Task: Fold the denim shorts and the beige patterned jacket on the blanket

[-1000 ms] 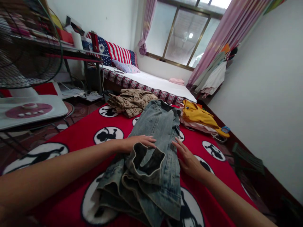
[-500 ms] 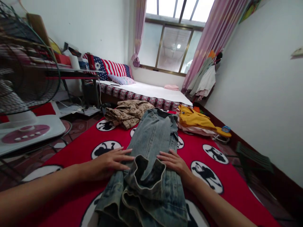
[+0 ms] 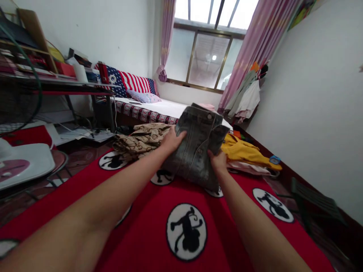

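Observation:
A folded pair of jeans (image 3: pixel 195 151), faded grey-blue denim with a waistband button at the top, is held up at a tilt between my two hands. My left hand (image 3: pixel 173 140) grips its left edge, thumb across the front. On the opposite edge my right hand (image 3: pixel 218 160) holds the denim, its fingers mostly hidden behind. Beneath lies a red blanket (image 3: pixel 141 215) with white circles and black figures. Left of the jeans is a crumpled brown patterned garment (image 3: pixel 141 139); to their right, a yellow garment (image 3: pixel 246 151) tops a folded pile.
A white fan base (image 3: pixel 25 162) and a cluttered desk (image 3: pixel 70 88) stand at the left. Behind the blanket is a bed (image 3: pixel 170 107) with a pillow (image 3: pixel 144 96). At the right are a blue item (image 3: pixel 274 160) and a dark folding stool (image 3: pixel 314 196).
The jeans, spread lengthwise on the blanket before, are now folded into a compact bundle and raised farther forward. My hands have gone from lying on the denim to gripping both sides.

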`<state>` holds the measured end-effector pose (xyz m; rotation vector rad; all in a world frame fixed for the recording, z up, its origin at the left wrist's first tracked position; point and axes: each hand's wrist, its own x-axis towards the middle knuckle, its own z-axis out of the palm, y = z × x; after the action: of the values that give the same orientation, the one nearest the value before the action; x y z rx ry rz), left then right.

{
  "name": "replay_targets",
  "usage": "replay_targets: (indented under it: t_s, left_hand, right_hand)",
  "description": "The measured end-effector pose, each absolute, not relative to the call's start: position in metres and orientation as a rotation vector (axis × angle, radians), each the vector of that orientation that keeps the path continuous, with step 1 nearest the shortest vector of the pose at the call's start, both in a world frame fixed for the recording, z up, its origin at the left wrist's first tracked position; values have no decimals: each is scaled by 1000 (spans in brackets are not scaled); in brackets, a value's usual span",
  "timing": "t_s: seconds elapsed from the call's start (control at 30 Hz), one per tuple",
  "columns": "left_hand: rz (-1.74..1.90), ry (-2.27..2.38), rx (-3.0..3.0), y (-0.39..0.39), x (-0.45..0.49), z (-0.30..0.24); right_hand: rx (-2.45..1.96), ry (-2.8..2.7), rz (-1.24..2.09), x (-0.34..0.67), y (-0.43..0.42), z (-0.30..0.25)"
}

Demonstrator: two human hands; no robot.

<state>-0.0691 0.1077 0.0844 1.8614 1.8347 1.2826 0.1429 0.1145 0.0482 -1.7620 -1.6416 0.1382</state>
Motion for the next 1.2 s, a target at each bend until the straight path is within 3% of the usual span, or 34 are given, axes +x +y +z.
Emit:
replay_targets:
  t_s: [0.2, 0.77, 1.0, 1.2]
  left_hand:
    - [869, 2334, 1950, 134, -47, -3]
    - [779, 2304, 1942, 77, -68, 38]
    - [814, 1892, 2169, -15, -90, 68]
    - [604, 1562, 1974, -122, -113, 31]
  right_hand:
    - [-2076, -1462, 189, 129, 135, 3]
    - [-1773, -1435, 528, 139, 95, 36]
    - [-1480, -1429, 960, 159, -9, 52]
    - [-1459, -1297, 1442, 177, -117, 33]
